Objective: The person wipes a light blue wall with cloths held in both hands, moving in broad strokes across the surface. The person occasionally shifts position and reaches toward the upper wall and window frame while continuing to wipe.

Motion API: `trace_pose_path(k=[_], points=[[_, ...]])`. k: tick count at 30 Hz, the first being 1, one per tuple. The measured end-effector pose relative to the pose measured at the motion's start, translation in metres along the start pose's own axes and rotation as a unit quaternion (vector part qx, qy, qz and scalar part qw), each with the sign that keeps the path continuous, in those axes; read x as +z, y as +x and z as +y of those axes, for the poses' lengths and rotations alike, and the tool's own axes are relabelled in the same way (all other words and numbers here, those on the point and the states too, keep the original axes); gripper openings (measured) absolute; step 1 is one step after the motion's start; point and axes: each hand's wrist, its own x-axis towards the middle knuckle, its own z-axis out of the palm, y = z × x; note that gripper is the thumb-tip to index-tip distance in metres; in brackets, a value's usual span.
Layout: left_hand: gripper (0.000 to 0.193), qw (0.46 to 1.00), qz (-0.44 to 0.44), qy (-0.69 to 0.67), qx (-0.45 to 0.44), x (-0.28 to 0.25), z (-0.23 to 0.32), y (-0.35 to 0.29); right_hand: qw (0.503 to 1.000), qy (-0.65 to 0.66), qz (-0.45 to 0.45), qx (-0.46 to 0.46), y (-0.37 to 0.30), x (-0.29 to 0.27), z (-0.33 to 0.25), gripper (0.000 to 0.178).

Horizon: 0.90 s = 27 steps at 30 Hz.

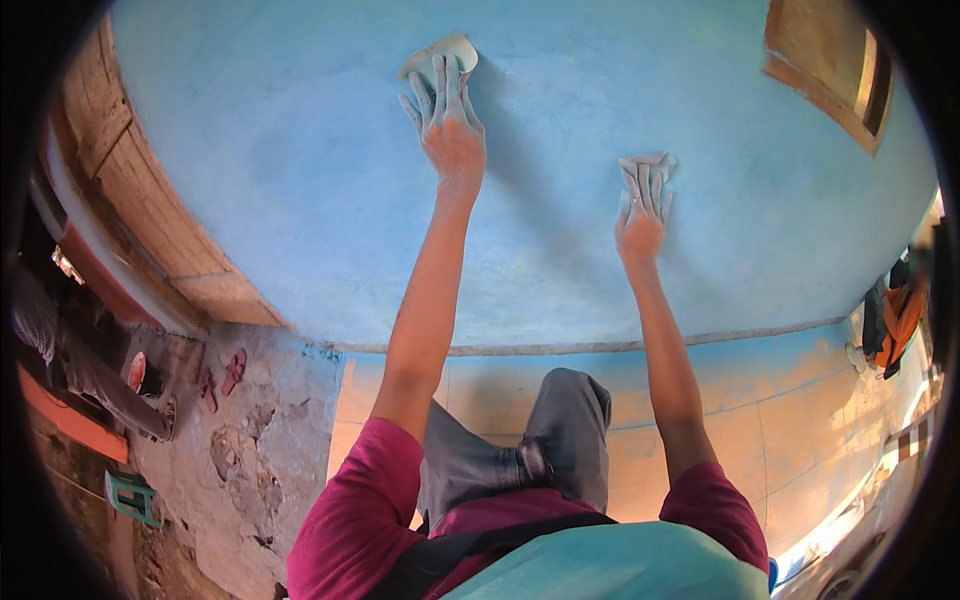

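Observation:
A pale sheet of sandpaper [455, 46] lies against the blue wall [300, 150], high and left of centre. Dusty with whitish powder, my left hand [452, 130] presses it there with outstretched fingers, and the sheet's edge curls beyond the fingertips. Lower and to the right, my right hand [642, 215] holds a smaller, creased piece of sandpaper [655, 160] to the same wall. Its fingers lie along the piece and are powdered as well. Both arms reach up and forward, and the left casts a long shadow on the wall.
Left of the wall is a wooden door frame [170, 200]; a wood-framed opening [830, 70] is at upper right. Orange tiles [720, 420] lie below the wall. Sandals [233, 372] and a green stool [132, 497] stand on rough concrete at left. Clothes [900, 320] hang far right.

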Motion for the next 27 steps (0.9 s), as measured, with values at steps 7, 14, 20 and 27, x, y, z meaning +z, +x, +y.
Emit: trace_pose_path(k=[7, 14, 20, 27], points=[[0.041, 0.991, -0.069, -0.096, 0.069, 0.029, 0.083, -0.013, 1.000, 0.013, 0.019, 0.004, 0.000, 0.008, -0.004, 0.049], [0.039, 0.991, -0.069, -0.089, 0.070, 0.015, 0.052, -0.009, 0.999, -0.044, -0.017, -0.005, 0.001, -0.012, 0.007, 0.051], [0.039, 0.999, -0.031, 0.008, -0.041, -0.027, -0.041, -0.007, 0.999, 0.012, 0.037, 0.033, 0.012, -0.003, -0.011, 0.051], [0.039, 0.992, -0.092, 0.007, -0.090, -0.050, -0.061, -0.079, 0.991, 0.068, 0.077, -0.085, 0.095, 0.019, -0.113, 0.046]])
